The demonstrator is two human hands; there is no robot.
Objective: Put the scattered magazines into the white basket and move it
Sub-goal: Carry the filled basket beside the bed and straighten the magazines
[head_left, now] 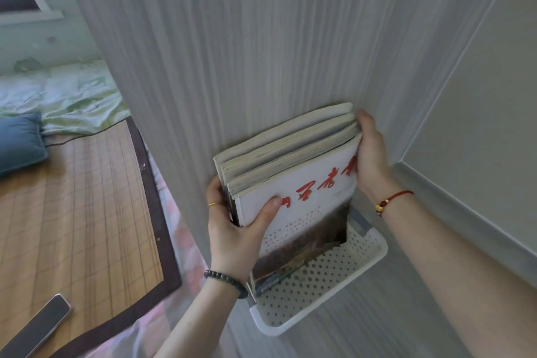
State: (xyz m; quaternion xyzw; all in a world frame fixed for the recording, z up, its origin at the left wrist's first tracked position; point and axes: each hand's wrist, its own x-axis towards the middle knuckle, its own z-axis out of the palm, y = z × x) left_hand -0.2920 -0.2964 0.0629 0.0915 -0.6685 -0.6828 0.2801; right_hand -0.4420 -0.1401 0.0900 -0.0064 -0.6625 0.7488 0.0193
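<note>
A stack of several magazines (293,171) stands upright with its lower edge inside the white perforated basket (343,276). The front cover is white with red characters over a dark picture. My left hand (235,229) grips the stack's left side, thumb pressed on the front cover. My right hand (369,154) holds the upper right corner, fingers on the page edges. The basket rests on a grey wood-grain surface (377,322) next to a tall grey panel (232,52).
On the left lies a bed with a bamboo mat (72,212), a blue pillow (20,139) and a green blanket (58,93). A dark flat phone-like object (37,325) lies at the lower left. A pale wall (479,96) closes the right side.
</note>
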